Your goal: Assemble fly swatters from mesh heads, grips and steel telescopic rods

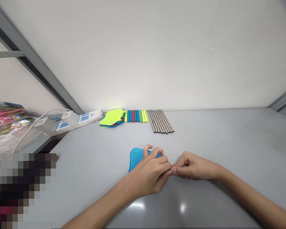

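A blue perforated fly swatter head (135, 157) is partly covered by my left hand (151, 173), whose thumb and index finger pinch near its narrow end. The other left fingers curl above the mesh. My right hand (196, 167) is closed in a pinch, its fingertips meeting those of the left. Whatever sits between the right fingertips is hidden. Beyond the hands lie several metal tubes (160, 121) side by side. To their left is a row of coloured handle grips (136, 116), then a stack of swatter heads (112, 117) with a yellow-green one on top.
At the back left, a white power strip (91, 114) with plugged-in adapters (70, 118) runs along the table's edge. Plastic-wrapped colourful packages (9, 127) are piled farther left. A white wall (157, 57) closes off the back of the grey table (224, 136).
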Motion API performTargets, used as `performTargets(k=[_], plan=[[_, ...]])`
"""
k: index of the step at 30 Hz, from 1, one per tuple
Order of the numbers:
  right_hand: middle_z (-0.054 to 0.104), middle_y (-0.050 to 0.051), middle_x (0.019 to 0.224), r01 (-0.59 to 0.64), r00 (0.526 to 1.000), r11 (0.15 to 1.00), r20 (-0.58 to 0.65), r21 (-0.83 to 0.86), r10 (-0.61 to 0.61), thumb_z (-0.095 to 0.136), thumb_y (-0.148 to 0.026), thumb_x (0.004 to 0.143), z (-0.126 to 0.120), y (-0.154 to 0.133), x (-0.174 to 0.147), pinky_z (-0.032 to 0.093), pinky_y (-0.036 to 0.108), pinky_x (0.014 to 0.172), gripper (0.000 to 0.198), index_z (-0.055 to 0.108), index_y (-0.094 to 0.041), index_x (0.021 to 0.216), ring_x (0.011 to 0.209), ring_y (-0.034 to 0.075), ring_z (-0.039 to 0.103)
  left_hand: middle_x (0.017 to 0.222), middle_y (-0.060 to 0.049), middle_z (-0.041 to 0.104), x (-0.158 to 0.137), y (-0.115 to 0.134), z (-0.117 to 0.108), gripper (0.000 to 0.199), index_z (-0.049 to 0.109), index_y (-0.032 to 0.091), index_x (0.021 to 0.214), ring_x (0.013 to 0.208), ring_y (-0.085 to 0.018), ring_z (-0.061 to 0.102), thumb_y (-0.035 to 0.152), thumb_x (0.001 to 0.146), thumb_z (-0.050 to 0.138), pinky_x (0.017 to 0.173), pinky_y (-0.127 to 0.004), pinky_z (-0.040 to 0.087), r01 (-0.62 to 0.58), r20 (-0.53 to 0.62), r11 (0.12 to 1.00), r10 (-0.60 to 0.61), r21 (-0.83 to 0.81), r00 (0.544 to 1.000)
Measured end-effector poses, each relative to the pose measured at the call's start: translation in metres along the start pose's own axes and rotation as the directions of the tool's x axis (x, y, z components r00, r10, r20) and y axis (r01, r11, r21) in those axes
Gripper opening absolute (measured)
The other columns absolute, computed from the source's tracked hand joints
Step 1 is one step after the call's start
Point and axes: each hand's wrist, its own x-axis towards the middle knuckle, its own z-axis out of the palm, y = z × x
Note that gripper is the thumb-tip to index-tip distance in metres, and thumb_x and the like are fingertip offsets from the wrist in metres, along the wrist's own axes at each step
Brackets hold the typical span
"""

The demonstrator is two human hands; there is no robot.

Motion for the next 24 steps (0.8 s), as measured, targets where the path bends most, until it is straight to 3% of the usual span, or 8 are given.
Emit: performTargets(k=[12,17,24], plan=[[0.025,-0.007,0.045,-0.021,1.0,0.998,-0.014,-0.051,0.02,0.044,-0.042,0.08,0.001,-0.001,-0.002,0.014,0.022,0.038,0.042,0.033,-0.016,0.049,0.041,0.004,0.018,0.069,-0.001,0.054,0.0,0.0,-0.004,0.019,0.053,0.018,0.072,0.085,-0.019,0.041,0.017,0.083,0.037,0.077,-0.038,0.022,-0.007,0.051,1.0,0.008,-0.02,0.999],[0.022,-0.008,0.046,-0.081,0.993,0.993,-0.089,-0.09,0.073,0.046,-0.042,0.078,-0.011,-0.001,-0.011,0.014,0.022,0.037,0.043,0.028,-0.017,0.048,0.04,0.004,0.018,0.072,0.0,0.054,-0.006,-0.015,-0.011,0.018,0.053,0.019,0.075,0.089,-0.018,0.04,0.019,0.084,0.038,0.08,-0.039,0.02,0.07,0.012,0.998,-0.07,0.006,0.998],[0.031,-0.007,0.044,-0.131,0.991,0.988,-0.047,-0.085,0.128,0.045,-0.047,0.078,-0.02,0.002,-0.015,0.022,0.019,0.034,0.041,0.04,-0.016,0.052,0.037,0.004,0.025,0.072,0.001,0.055,-0.008,-0.02,-0.009,0.017,0.052,0.019,0.075,0.087,-0.017,0.041,0.021,0.084,0.038,0.082,-0.039,0.018,0.077,-0.006,0.997,-0.077,-0.001,0.997]])
